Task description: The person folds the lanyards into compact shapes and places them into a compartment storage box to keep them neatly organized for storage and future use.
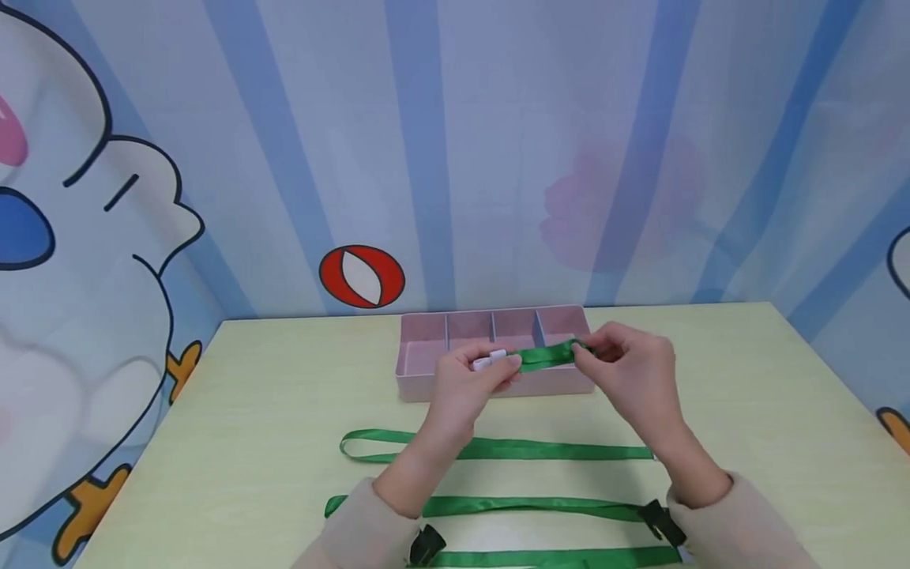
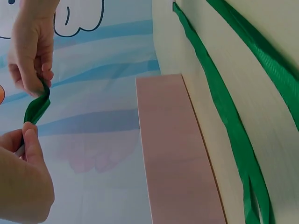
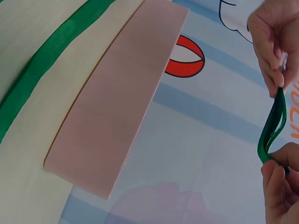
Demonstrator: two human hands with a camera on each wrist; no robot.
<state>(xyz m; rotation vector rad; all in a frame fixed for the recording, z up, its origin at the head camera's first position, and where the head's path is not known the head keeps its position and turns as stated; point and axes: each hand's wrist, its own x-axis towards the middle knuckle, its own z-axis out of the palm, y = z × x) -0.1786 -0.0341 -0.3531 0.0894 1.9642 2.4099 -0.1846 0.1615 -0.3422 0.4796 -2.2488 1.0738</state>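
Nearby, pink divided box (image 1: 426,371), three green lanyards (image 1: 533,450), perhaps unclipped.

Both hands were raised over the pink divided box (image 1: 426,378) near the table's (image 1: 249,442) far edge: the left hand (image 1: 465,383) pinched a white clip (image 1: 490,360), the right hand (image 1: 629,371) the other end of a folded green ribbon (image 1: 546,356). Three more green ribbons (image 1: 540,450) lay stretched in rows towards the near edge.

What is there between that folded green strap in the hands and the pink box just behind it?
Nothing visible. The left hand and right hand pinch the folded green strap in the air over the pink box, whose compartments lie open at the top.
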